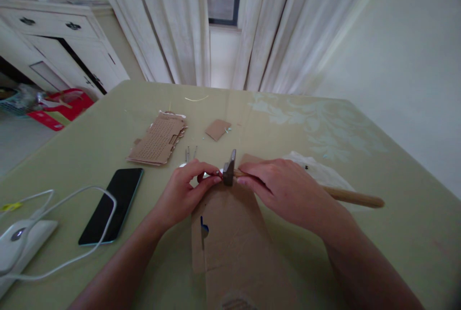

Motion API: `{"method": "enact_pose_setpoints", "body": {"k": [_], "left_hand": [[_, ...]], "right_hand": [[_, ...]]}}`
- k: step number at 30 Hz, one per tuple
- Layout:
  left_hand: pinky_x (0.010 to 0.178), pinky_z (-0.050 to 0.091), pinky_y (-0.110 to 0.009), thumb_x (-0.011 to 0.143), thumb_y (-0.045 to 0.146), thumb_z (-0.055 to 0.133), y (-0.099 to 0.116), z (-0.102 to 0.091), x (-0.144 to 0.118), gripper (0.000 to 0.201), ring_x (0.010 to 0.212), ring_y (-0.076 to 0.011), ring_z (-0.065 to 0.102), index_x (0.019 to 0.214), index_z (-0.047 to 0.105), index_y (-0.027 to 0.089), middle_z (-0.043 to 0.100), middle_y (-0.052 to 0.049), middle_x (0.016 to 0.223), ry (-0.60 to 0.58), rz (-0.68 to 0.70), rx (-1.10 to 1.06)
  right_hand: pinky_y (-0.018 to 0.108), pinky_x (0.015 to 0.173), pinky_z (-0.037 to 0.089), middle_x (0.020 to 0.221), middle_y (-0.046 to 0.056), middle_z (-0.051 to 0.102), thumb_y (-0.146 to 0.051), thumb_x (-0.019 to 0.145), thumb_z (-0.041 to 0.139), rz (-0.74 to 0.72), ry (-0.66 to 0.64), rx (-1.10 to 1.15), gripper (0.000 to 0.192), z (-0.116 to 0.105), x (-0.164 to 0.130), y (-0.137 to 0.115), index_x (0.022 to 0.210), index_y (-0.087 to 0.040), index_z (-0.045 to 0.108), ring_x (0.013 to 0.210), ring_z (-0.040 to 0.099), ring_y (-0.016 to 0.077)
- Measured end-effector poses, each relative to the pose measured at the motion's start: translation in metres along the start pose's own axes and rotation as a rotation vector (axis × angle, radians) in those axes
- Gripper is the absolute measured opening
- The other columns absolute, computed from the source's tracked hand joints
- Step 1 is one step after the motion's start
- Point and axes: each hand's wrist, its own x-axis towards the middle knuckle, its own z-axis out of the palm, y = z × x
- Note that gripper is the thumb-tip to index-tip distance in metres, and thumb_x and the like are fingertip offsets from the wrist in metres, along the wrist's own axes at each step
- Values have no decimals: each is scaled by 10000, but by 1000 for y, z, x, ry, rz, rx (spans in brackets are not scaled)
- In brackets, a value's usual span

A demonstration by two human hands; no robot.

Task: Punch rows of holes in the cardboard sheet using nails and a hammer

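On worktop [360, 262], mid-scene: right hand [284, 190] grips hammer [229, 168] near its head, over cardboard [230, 233]. Left hand [187, 190] pinches something small, unclear what, just beside hammer head. Phone [111, 204] lies left.

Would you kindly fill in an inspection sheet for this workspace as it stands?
Surface: green table, pale floral print at far right.
Job's things: hammer with wooden handle, lying over a cardboard sheet; a small object pinched at its head, too small to tell.
Clutter: perforated cardboard piece, small cardboard scrap, smartphone, white paper, loose nails.
Grippers: left hand fingers pinched beside the hammer head; right hand wrapped around the handle.
Cables: white cable looping from a white charger.
Surroundings: white curtains, white cabinet, red bag.
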Motion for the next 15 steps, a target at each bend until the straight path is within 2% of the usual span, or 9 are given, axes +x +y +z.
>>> {"method": "enact_pose_setpoints", "body": {"k": [6, 11, 12, 13, 15], "left_hand": [[714, 488, -274, 1006, 265, 736, 4, -2, -1, 89, 803, -169, 674, 998, 823, 251, 788, -11, 891, -6, 9, 13], [708, 494, -272, 995, 233, 752, 9, -3, 0, 72, 764, -159, 655, 978, 819, 253, 796, -1, 895, -16, 25, 31], [700, 493, -269, 993, 228, 753, 9, -3, 1, 71, 761, -158, 654, 976, 818, 252, 798, 0, 893, -17, 33, 32], [685, 490, -265, 992, 223, 752, 10, -3, 1, 73, 757, -159, 653, 972, 817, 250, 797, -1, 886, -18, 38, 34], [656, 482, -259, 993, 211, 742, 10, -3, 1, 89, 758, -165, 653, 956, 816, 245, 792, -5, 865, -26, 48, 48]], "right_hand": [[328, 678, 359, 895, 35, 800, -334, 1130, 583, -10, 47, -51, 269, -3, 0, 2, 969, -225, 769, 767, 720, 219], [304, 802, 472, 1075, 34, 835, -315, 1138, 559, -22, 427, 159, 225, -10, -7, -1, 1210, -255, 764, 917, 766, 214], [300, 817, 484, 1100, 35, 834, -312, 1140, 552, -34, 465, 188, 233, -11, -8, -3, 1236, -258, 757, 932, 768, 211], [300, 821, 490, 1107, 38, 834, -312, 1141, 547, -48, 460, 199, 236, -11, -9, -4, 1237, -258, 756, 934, 769, 211], [310, 804, 490, 1069, 43, 833, -320, 1135, 553, -68, 350, 174, 231, -10, -10, -8, 1179, -251, 768, 907, 766, 218]]}}
